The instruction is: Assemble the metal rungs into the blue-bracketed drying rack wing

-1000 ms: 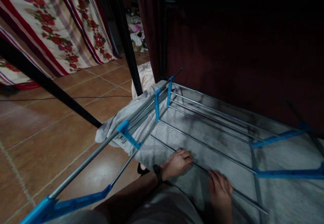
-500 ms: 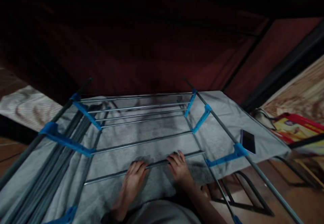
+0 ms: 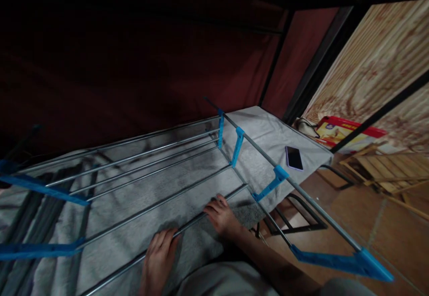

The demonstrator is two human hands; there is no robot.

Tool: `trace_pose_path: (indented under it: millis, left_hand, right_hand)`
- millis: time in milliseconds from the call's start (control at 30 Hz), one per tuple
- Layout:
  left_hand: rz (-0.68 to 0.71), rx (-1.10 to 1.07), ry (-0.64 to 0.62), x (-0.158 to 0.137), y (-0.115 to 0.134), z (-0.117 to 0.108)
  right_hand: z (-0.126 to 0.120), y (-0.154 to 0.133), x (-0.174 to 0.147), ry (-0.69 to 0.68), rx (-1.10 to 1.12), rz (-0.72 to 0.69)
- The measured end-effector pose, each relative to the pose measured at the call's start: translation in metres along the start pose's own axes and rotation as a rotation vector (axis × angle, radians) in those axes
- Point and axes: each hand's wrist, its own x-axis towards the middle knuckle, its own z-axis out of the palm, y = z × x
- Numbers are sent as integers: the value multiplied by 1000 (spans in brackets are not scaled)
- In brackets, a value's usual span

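Note:
A rack frame of grey metal tubes (image 3: 157, 202) with blue plastic brackets (image 3: 273, 184) lies over a grey cloth (image 3: 248, 122). Across its near end runs a metal tube (image 3: 191, 222), which both of my hands grip. My left hand (image 3: 158, 256) has its fingers curled over the tube, and my right hand (image 3: 221, 218) is closed on it farther to the right. The tube's right end meets the frame's side tube; its left end runs out of view at the bottom. Several loose grey tubes (image 3: 43, 224) lie bundled at the left, partly hidden by a bracket.
On the cloth, right of the rack, lies a phone (image 3: 294, 158). Beyond the cloth's right edge are a red and yellow box (image 3: 348, 131), a wooden slatted piece (image 3: 385, 166) and a tiled floor (image 3: 365, 224). A dark red hanging cloth (image 3: 150, 81) closes off the back.
My view has turned to the right, so the rack appears shifted left and more of the floor shows. Both hands stay on the same tube.

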Motion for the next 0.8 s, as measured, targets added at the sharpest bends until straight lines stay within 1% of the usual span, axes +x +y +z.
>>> trace_pose_path:
  millis: [333, 500, 567, 667, 800]
  left_hand:
    - [114, 29, 28, 0, -4, -2]
    - [219, 89, 21, 4, -5, -3]
    - [214, 109, 30, 4, -3, -2]
    - [173, 132, 47, 3, 1, -2]
    - [165, 128, 38, 2, 2, -2]
  right_hand:
    - [0, -1, 3, -15, -10, 1]
    - [-4, -3, 5, -44, -43, 17]
    - [-7, -4, 6, -46, -45, 16]
    - [-12, -6, 4, 28, 2, 16]
    - [-16, -14, -6, 229, 106, 51]
